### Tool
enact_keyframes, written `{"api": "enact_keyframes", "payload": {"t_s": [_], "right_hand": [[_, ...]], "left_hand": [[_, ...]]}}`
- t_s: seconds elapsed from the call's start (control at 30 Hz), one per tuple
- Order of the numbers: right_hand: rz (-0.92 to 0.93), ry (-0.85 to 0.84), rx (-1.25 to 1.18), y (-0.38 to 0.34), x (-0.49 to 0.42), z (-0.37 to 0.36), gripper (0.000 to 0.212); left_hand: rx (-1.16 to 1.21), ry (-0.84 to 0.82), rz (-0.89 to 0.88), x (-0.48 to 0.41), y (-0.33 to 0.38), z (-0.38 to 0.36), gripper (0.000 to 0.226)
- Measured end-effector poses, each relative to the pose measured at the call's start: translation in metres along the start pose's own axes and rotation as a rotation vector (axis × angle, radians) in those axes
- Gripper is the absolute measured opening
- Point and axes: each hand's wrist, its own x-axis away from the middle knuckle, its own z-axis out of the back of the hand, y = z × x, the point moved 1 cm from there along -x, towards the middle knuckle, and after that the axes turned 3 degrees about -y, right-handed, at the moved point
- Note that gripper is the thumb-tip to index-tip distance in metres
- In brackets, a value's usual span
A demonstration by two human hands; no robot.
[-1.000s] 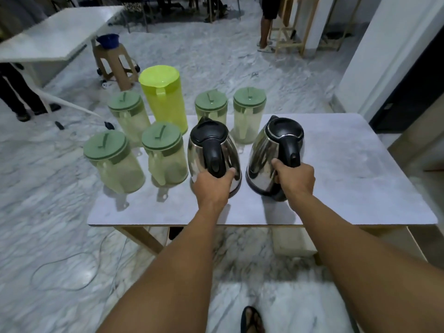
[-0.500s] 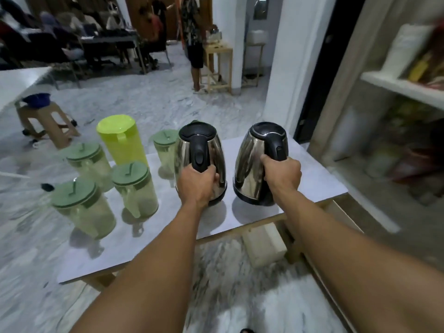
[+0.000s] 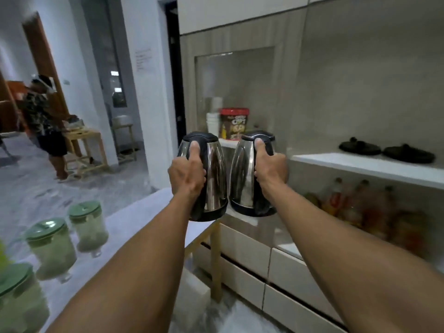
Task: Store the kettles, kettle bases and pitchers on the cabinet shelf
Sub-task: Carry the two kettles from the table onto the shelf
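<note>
Head view: kettles (image 3: 214, 174) in both hands (image 3: 186, 173); tub (image 3: 234, 123) lettering blurred.

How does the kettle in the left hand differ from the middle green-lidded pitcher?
The kettle is shiny steel with a black lid; the pitcher is translucent with a green lid. The left hand holds the kettle in the air; the pitcher stands on the table. Both are lidded.

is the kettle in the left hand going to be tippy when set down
The left kettle probably won't tip: its base is wider than its top. It looks like rigid steel, and likely light, since the left hand carries it alone by the handle.
</note>
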Motion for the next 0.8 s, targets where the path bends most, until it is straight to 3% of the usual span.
{"api": "enact_keyframes", "payload": {"t_s": [0.27,0.53,0.8], "right_hand": [[0.016,0.370,0.124,-0.029,-0.032,0.157,0.019],[0.080,0.577,0.155,-0.042,-0.083,0.271,0.009],[0.145,0.665,0.130,-0.054,-0.196,0.344,0.010]], "left_hand": [[0.140,-0.283,-0.057,0.040,0.054,-0.135,0.071],[0.162,-0.458,-0.158,0.073,0.101,-0.262,0.060],[0.107,-0.473,-0.213,0.059,0.145,-0.399,0.029]]}}
